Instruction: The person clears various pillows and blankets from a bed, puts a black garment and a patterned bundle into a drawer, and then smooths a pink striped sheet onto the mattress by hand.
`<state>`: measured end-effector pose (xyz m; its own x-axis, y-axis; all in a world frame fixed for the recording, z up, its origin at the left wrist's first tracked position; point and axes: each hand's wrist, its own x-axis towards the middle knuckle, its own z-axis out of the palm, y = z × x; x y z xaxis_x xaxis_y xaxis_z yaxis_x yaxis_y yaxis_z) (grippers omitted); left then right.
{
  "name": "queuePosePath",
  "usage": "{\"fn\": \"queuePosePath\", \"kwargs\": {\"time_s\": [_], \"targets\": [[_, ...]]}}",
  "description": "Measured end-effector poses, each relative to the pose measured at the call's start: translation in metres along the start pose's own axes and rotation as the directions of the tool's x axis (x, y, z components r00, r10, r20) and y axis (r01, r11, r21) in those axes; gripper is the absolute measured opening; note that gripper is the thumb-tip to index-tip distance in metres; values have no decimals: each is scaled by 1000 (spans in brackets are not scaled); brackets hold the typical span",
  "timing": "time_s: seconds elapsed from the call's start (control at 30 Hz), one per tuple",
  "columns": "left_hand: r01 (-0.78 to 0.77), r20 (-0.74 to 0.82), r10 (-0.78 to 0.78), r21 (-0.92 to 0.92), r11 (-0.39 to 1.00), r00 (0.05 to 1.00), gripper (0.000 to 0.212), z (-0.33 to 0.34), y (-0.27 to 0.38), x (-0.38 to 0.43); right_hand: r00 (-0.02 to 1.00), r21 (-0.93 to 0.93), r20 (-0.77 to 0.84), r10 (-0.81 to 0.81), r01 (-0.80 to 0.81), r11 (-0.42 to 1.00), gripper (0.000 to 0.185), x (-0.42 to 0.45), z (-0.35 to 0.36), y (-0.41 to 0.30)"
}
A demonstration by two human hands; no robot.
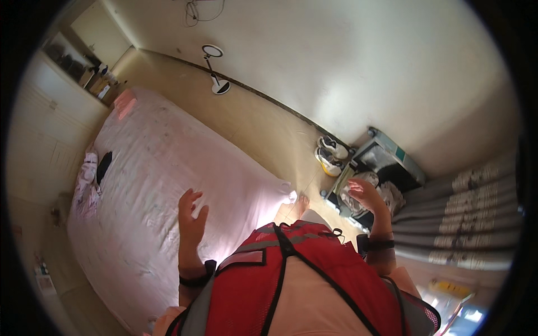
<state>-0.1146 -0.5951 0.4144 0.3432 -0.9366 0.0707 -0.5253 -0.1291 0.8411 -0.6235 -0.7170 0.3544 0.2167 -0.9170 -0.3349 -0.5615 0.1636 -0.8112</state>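
Observation:
Palm half turned inward and fingers apart, my left hand (191, 216) is raised with nothing in it. Behind it in the view spreads a bed (180, 155) covered with a wrinkled pale pink sheet. My right hand (363, 194) is also raised and free, its fingers loosely curved. It overlaps an open suitcase (403, 155) on the floor. Crumpled light-coloured clothes (391, 195) lie in the case, partly hidden by my right hand and forearm. Whether either hand touches anything beneath it is not apparent; both seem held in the air.
Sneakers (330, 155) stand between the suitcase and the wall. Farther along is a round-headed stand (216, 69). A grey patterned curtain (458, 214) hangs at right. Across the bed lie a crumpled pink cloth (87, 180) and a black item (104, 168); a coral cloth (125, 103) is at its far corner.

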Motion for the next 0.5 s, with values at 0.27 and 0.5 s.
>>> {"fn": "queuePosePath", "kwargs": {"time_s": [0.27,0.5], "targets": [[-11,30,13,-55,998,999,40,98,82,75,1000,-132,12,-24,26,991,41,111,-127,0],[99,-26,-99,-7,995,995,41,121,74,105,972,-82,212,-102,121,989,40,210,-138,-29]]}}
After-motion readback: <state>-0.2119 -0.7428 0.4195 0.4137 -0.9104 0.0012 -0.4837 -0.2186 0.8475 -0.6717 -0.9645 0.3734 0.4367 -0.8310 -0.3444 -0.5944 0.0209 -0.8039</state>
